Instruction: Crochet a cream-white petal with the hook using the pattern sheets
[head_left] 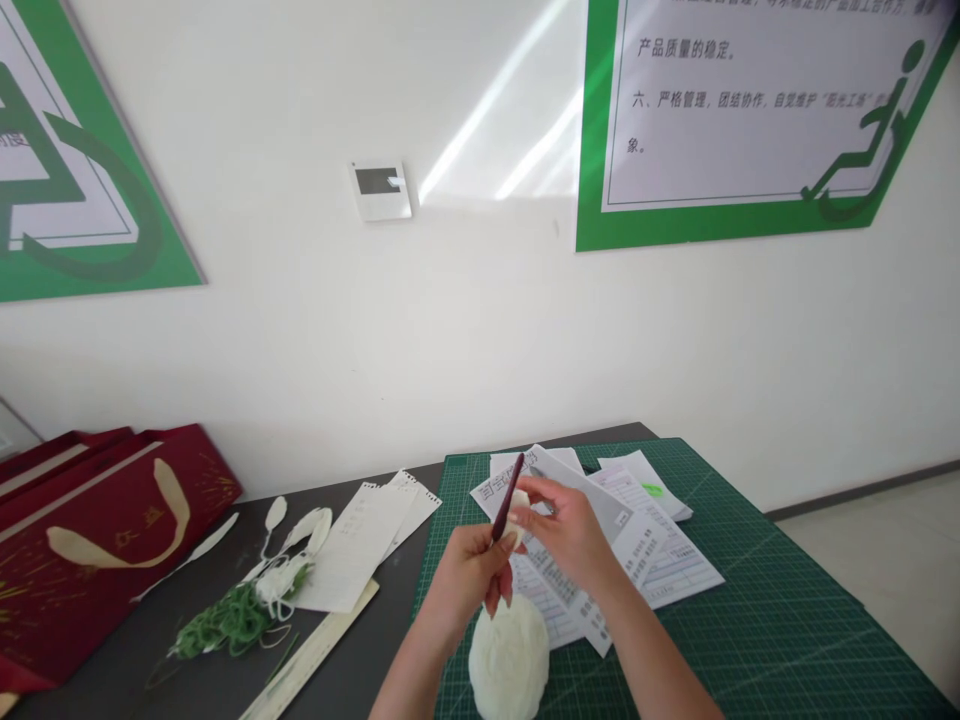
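Note:
In front of me, above a green cutting mat, both hands are raised close together. My left hand (474, 568) is closed around the lower end of a crochet hook (510, 492) with a dark purple handle, which slants up and to the right. A small white piece of crochet (517, 512) sits between the hands, pinched by the fingers of my right hand (568, 525). Its lower part and the hook's tip are hidden by fingers. Just below the hands a ball of off-white yarn (510, 660) rests on the mat.
Printed papers (675, 555) lie over the cutting mat (757, 590). Left of it, on the dark table, are a tangle of green yarn (225, 622), white crocheted pieces (276, 514), note sheets (352, 545) and a pale strip (315, 650). Red gift bags (97, 590) stand against the wall.

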